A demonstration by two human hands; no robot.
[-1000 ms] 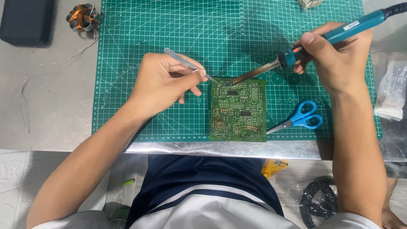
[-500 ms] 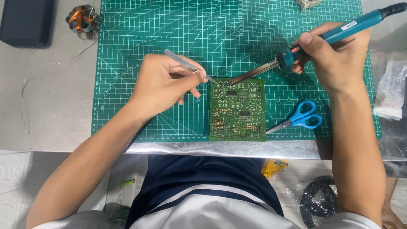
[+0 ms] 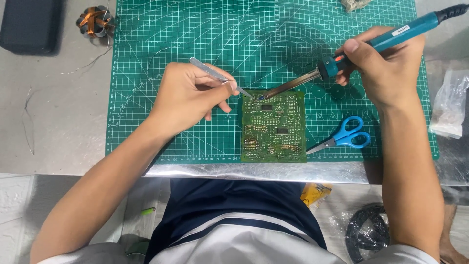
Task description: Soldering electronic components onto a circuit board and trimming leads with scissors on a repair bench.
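Note:
A green circuit board [image 3: 274, 127] lies solder side up on a green cutting mat [image 3: 195, 39]. My left hand [image 3: 188, 98] pinches metal tweezers [image 3: 215, 74], whose tips touch the board's top left corner. My right hand [image 3: 386, 66] grips a teal soldering iron [image 3: 376, 41]. Its metal tip slants down to the left and meets the tweezer tips at the board's upper edge.
Blue-handled scissors [image 3: 344, 136] lie just right of the board. A copper-wound coil [image 3: 93, 20] and a dark flat case [image 3: 30, 24] sit at the far left. A clear plastic bag [image 3: 449, 102] rests at the right edge. The table's metal front edge [image 3: 254, 171] runs below the mat.
Both hands hold almost still. The tweezers and iron tip stay at the board's top left corner, with only a slight shift.

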